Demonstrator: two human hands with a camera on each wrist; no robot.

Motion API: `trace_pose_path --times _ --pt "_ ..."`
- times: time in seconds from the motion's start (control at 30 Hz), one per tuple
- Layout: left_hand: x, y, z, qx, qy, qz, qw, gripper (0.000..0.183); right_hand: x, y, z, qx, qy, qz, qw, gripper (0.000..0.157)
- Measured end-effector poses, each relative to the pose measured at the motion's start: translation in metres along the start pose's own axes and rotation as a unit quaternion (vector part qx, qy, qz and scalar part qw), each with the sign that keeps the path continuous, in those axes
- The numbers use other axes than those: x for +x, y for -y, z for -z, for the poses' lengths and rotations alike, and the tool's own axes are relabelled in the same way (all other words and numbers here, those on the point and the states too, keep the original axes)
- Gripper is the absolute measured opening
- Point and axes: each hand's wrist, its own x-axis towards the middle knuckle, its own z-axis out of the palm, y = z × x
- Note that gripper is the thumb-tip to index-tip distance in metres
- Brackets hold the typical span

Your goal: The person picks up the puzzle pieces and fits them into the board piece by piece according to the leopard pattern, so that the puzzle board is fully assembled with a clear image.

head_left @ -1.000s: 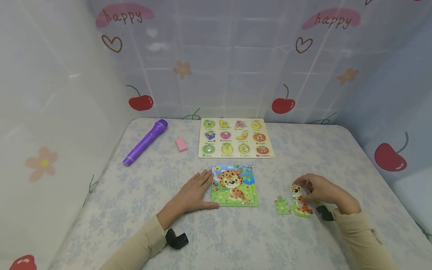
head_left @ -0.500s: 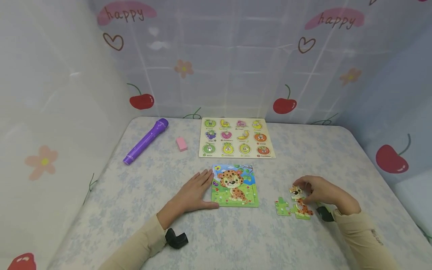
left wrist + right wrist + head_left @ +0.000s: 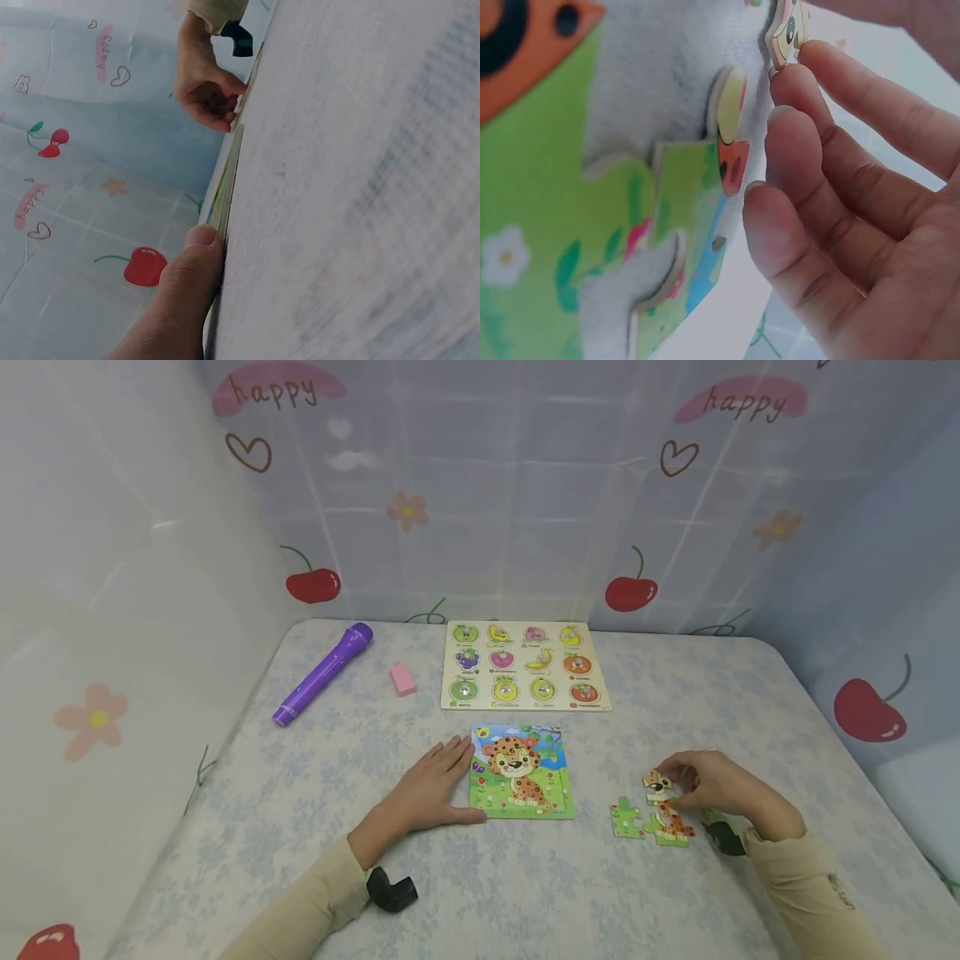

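Fingers spread, my left hand (image 3: 431, 789) lies at the left side of a square leopard puzzle (image 3: 517, 772). Its thumb touches the puzzle's lower left corner; in the left wrist view the thumb (image 3: 187, 277) presses at the board's thin edge. My right hand (image 3: 716, 785) pinches a puzzle piece with the leopard's face (image 3: 658, 785) between thumb and index finger. Just below it, a puzzle piece with the leopard's body (image 3: 672, 827) lies on the table, beside a green puzzle piece (image 3: 627, 818). In the right wrist view the face piece (image 3: 786, 34) shows at the index fingertip.
A wooden fruit peg puzzle (image 3: 525, 667) lies at the back of the table (image 3: 487, 893). A purple microphone (image 3: 322, 675) and a pink block (image 3: 402, 680) lie to its left. Another green piece (image 3: 712, 817) is partly hidden under the right wrist. Printed curtains (image 3: 480, 552) surround the table.
My right hand has lowered very slightly over the loose pieces, still pinching the face piece. My left hand has stayed at the leopard puzzle's edge.
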Motion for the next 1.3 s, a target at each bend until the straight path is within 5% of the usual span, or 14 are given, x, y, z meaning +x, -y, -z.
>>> trace_pose_path --times 0.3,1.3 --pt "0.0005 0.0009 -0.0013 -0.003 0.001 0.000 1.0000 0.111 0.0003 -0.0004 -0.0007 0.012 0.014 -0.015 1.000 0.049" --pt "0.0010 0.0015 -0.0027 0.007 -0.004 0.000 1.0000 0.111 -0.0057 -0.0028 -0.0011 -0.006 -0.014 0.027 1.000 0.047"
